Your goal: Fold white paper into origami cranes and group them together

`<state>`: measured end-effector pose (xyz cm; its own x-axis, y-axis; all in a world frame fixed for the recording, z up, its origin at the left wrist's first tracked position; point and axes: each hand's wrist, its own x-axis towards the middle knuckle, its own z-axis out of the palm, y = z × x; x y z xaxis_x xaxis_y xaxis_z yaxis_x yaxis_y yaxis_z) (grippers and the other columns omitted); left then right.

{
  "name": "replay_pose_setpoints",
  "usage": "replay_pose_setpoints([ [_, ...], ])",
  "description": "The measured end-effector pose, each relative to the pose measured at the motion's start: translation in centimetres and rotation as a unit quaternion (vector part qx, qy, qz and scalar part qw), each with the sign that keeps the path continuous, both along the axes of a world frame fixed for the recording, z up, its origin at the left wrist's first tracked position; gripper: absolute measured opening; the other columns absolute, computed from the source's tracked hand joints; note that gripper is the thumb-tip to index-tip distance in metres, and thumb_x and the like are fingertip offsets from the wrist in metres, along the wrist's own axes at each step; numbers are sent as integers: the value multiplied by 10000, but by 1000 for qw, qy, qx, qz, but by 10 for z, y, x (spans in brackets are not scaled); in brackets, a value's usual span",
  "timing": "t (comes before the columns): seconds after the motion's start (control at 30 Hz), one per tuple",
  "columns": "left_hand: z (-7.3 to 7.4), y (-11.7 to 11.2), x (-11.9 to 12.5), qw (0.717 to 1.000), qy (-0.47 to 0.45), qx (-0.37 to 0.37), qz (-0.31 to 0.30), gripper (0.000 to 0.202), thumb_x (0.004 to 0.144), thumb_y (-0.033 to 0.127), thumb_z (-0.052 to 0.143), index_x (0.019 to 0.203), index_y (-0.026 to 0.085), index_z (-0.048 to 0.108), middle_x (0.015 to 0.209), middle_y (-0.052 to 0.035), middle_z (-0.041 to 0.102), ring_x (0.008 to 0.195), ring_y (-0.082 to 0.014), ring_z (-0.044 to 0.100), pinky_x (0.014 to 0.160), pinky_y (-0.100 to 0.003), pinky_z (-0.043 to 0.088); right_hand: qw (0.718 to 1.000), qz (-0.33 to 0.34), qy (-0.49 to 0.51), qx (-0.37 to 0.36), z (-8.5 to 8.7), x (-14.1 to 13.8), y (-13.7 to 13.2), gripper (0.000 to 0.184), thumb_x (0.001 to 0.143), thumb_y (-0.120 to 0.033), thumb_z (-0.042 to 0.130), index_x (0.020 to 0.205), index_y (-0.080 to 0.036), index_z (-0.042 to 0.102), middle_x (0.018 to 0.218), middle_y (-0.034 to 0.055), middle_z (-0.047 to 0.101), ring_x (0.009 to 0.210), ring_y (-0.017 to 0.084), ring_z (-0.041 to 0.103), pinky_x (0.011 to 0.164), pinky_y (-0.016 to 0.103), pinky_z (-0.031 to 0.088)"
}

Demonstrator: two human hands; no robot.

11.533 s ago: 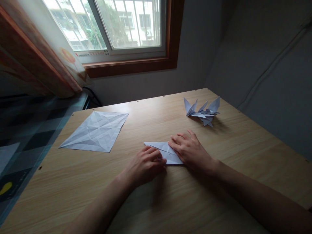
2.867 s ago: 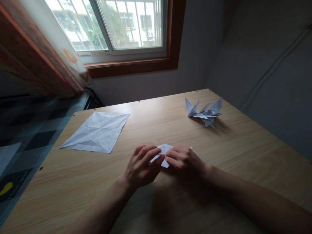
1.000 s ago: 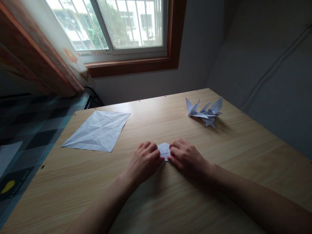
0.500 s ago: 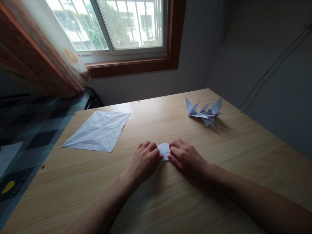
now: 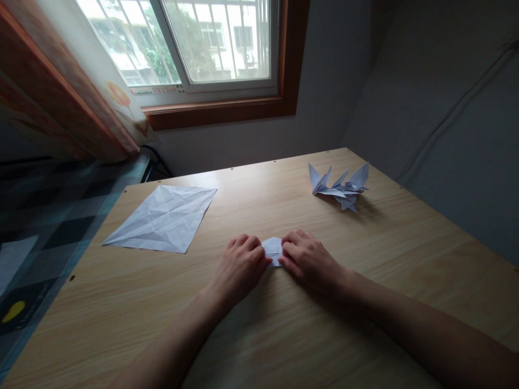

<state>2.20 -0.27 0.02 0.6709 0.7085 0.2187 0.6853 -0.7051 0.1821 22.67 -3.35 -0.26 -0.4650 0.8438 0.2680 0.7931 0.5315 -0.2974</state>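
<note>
A small folded white paper piece (image 5: pixel 273 249) lies on the wooden table (image 5: pixel 259 335), mostly covered by both hands. My left hand (image 5: pixel 240 267) has its fingers curled and presses the paper's left side. My right hand (image 5: pixel 308 259) is curled too and pins the paper's right side. Only a small patch of the paper shows between the fingertips.
A creased, unfolded white sheet (image 5: pixel 161 218) lies flat at the table's left. Finished folded paper figures (image 5: pixel 339 185) sit at the far right. A window (image 5: pixel 203 43) and curtain (image 5: pixel 68 92) are behind; a checked surface (image 5: pixel 44 216) borders the table's left edge.
Over the earlier frames the paper went from a wider flat triangle to a small folded piece between my fingertips. In the last second both hands have barely moved.
</note>
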Motion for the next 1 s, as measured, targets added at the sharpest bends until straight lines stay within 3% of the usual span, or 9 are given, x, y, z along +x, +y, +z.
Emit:
replay_pose_setpoints([
  [0.5, -2, 0, -1, 1000, -5, 14, 5, 127, 904, 275, 580, 813, 188, 597, 871, -47, 613, 837, -205, 508, 764, -347, 406, 999, 16, -2, 30, -2, 1, 1, 40, 899, -191, 585, 870, -166, 595, 974, 87, 633, 914, 229, 531, 819, 363, 453],
  [0.63, -2, -1, -1, 999, -11, 28, -42, 124, 928, 173, 495, 846, 189, 588, 868, -45, 604, 817, -196, 493, 755, -326, 392, 991, 86, -18, 98, -4, 2, 3, 109, 907, -100, 537, 886, -171, 616, 923, 64, 657, 842, 199, 546, 775, 325, 438],
  [0.77, 2, -2, -2, 996, -9, 23, -87, 144, 916, 119, 490, 858, 198, 596, 883, -39, 608, 811, -186, 488, 765, -316, 381, 977, 149, -38, 151, -6, 6, 4, 145, 934, -120, 520, 870, -185, 633, 907, 44, 679, 818, 181, 561, 758, 314, 416],
  [1.0, 2, -1, -3, 995, -15, 26, -100, 164, 896, 112, 511, 904, 221, 633, 888, -31, 613, 831, -187, 495, 781, -320, 373, 962, 196, -61, 181, -8, 11, 6, 232, 940, -106, 494, 757, -172, 618, 777, 36, 657, 733, 169, 546, 664, 310, 388],
])
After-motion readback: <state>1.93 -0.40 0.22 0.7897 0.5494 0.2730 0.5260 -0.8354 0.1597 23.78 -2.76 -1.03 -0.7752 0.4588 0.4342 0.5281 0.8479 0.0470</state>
